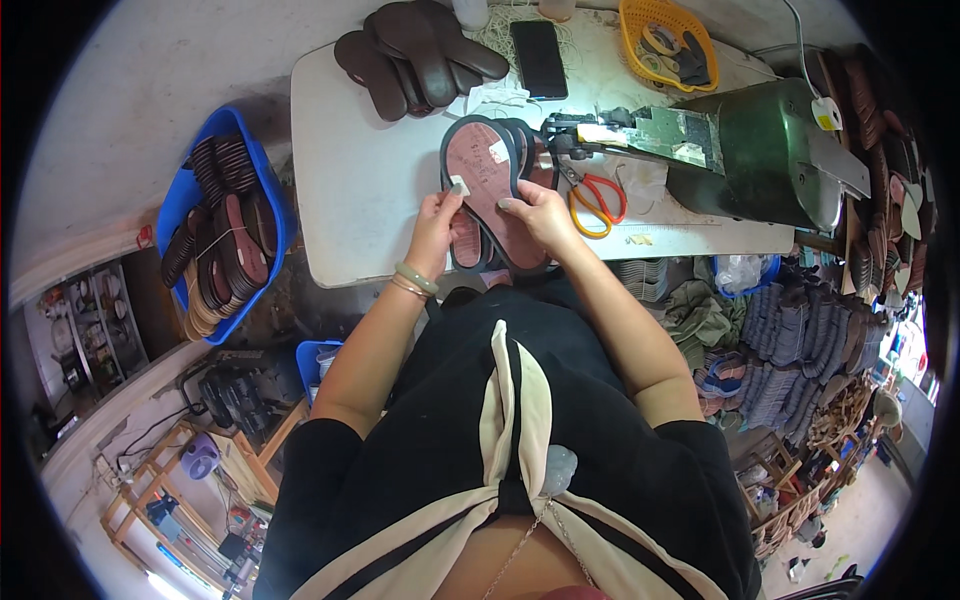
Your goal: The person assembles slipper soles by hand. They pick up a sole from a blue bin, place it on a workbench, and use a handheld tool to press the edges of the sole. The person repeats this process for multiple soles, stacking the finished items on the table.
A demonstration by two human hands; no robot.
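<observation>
Down at the near edge of the white tabletop [360,190], both hands are on the work: the left hand [436,222] pinches the left rim of a reddish-brown shoe sole with a dark border [482,165], thumb up on its edge, and the right hand [540,213] grips the same sole from the right side, fingertips laid across its face. The sole sits tilted on top of a small stack of like soles [500,250] right at the tabletop's near edge, toe end pointing away. Just right of the right hand lie red-and-orange handled scissors [598,200], flat on the tabletop. Beyond them, a dark green machine [770,150] takes up the right side. Off to the left, below the tabletop, a blue crate [176,205] is packed with bundled soles. Further out on the tabletop, a pile of dark brown insoles [415,55] fans out, a black phone [539,58] lies just beside it, and at the far edge sits a yellow basket [632,28] with small bits inside.
</observation>
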